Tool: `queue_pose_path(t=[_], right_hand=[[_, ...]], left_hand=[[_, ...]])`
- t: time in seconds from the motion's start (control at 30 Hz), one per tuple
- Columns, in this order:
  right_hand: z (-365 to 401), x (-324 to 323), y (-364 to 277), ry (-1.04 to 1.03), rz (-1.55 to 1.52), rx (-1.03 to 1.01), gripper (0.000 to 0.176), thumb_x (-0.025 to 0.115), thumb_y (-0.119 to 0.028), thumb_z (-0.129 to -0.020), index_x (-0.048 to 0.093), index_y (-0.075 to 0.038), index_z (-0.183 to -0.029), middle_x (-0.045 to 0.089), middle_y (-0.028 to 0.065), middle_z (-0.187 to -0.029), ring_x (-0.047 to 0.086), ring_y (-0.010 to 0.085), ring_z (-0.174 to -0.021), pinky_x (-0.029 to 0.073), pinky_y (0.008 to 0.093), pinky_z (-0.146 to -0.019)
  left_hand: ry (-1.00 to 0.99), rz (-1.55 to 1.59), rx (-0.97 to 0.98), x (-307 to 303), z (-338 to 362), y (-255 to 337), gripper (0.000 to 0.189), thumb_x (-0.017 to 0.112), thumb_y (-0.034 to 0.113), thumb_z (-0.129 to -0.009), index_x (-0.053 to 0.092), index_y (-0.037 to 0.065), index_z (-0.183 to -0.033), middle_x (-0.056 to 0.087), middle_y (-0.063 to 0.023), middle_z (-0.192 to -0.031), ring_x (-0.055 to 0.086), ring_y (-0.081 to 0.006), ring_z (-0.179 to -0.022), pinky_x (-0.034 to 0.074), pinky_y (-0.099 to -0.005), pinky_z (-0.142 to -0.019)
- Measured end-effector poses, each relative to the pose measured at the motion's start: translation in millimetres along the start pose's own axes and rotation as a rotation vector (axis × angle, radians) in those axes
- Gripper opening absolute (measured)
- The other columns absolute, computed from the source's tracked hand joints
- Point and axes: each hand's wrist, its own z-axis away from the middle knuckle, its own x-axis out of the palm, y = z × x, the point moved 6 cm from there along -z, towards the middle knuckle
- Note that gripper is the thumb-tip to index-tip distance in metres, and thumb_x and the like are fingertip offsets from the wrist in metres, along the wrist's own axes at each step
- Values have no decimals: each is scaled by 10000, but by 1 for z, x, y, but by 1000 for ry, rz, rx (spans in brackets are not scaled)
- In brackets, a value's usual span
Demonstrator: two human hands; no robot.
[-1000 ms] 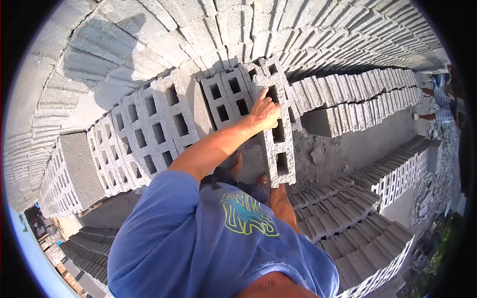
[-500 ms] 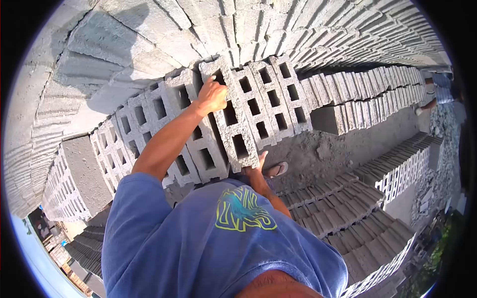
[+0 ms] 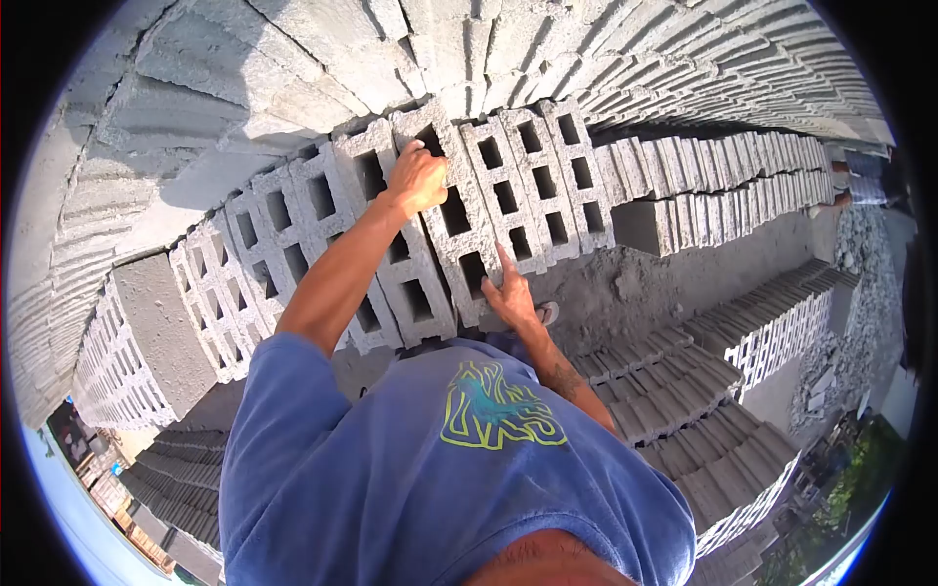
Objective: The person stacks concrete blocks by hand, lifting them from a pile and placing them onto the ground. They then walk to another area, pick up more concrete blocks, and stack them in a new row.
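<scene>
A grey concrete hollow block (image 3: 465, 240) with three square holes stands in a row in front of me, its long side running away from my body. My left hand (image 3: 418, 179) is closed around the web between its far and middle holes, the thumb pointing to the far hole. Against the right edge near its close end lies my right hand (image 3: 510, 296), index finger stretched along the side and thumb apart by the near hole. More hollow blocks touch or flank it: one to the left (image 3: 391, 264) and several to the right (image 3: 535, 186).
Beyond the row rises a tall stack of blocks (image 3: 469, 49). To the right, another block row (image 3: 723, 181) runs along a sandy ground strip (image 3: 625, 303). Lower right are stacked blocks (image 3: 664, 391). Another person (image 3: 865, 181) is at the far right edge.
My right hand has moved up from beneath the block's near end to its right edge. My left hand keeps its hold. The view has shifted slightly.
</scene>
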Motion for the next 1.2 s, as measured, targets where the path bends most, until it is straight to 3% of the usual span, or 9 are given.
queue_pose_path(t=[0.23,0.43,0.5,0.6,0.7,0.8,0.87,1.0,1.2], right_hand=[[3,1,-1,-124,-44,219,758,614,-125,-750,244,-18,-1403,449,319,-1268,464,438,-1163,389,410,-982],[-7,6,12,-8,-128,-146,787,646,-112,-732,245,-2,-1401,400,300,-1325,436,432,-1194,373,398,-1000],[-6,7,17,-30,-107,-156,785,636,-105,-738,232,7,-1402,366,308,-1344,403,440,-1217,358,411,-1010],[-8,1,11,-28,-183,-248,736,602,-159,-804,196,108,-1357,334,362,-1321,373,473,-1214,332,430,-1022],[-9,-6,27,-230,-119,-502,818,496,-460,-898,145,101,-1379,253,339,-1391,346,400,-1277,293,379,-1054],[31,-73,65,-318,-33,-465,817,464,-520,-894,209,85,-1381,301,291,-1399,347,367,-1289,276,354,-1068],[70,-132,123,-429,-187,-233,825,466,-613,-843,343,17,-1361,420,263,-1335,390,351,-1268,309,378,-1045],[103,-239,322,-8,-294,219,652,521,-560,-847,599,22,-1129,604,171,-1146,536,257,-1109,385,322,-950],[169,-346,474,604,-810,631,798,450,-628,-844,429,21,-1308,598,160,-1167,528,259,-1126,335,457,-966]], left_hand=[[21,11,23,1,-11,13,150,625,128,-577,612,9,-667,601,-189,-656,595,-304,-745,349,-384,-976],[-31,-55,-48,2,-1,5,242,640,151,-562,616,-27,-724,594,-198,-636,600,-309,-731,379,-387,-948],[203,-39,70,4,3,5,220,649,115,-565,619,-22,-735,587,-199,-637,590,-325,-730,370,-376,-970],[28,-120,-93,3,3,16,251,653,101,-621,623,-3,-848,616,-186,-836,564,-305,-935,312,-380,-1033],[5,-323,-216,-3,4,31,429,669,115,-669,583,1,-1074,567,-189,-1154,419,-310,-1223,266,-438,-1062],[317,-317,-341,-3,14,56,578,674,106,-666,516,37,-1218,479,-174,-1292,363,-340,-1265,255,-459,-1061],[534,-197,-287,-9,18,125,568,664,96,-675,515,59,-1222,491,-163,-1268,407,-343,-1211,300,-446,-1030],[480,235,-81,33,-17,278,480,663,103,-702,541,45,-1163,549,-169,-1146,496,-347,-1082,384,-421,-948],[-241,653,-85,167,-127,411,453,594,402,-848,607,29,-1105,649,-191,-1004,628,-304,-959,489,-365,-822]])
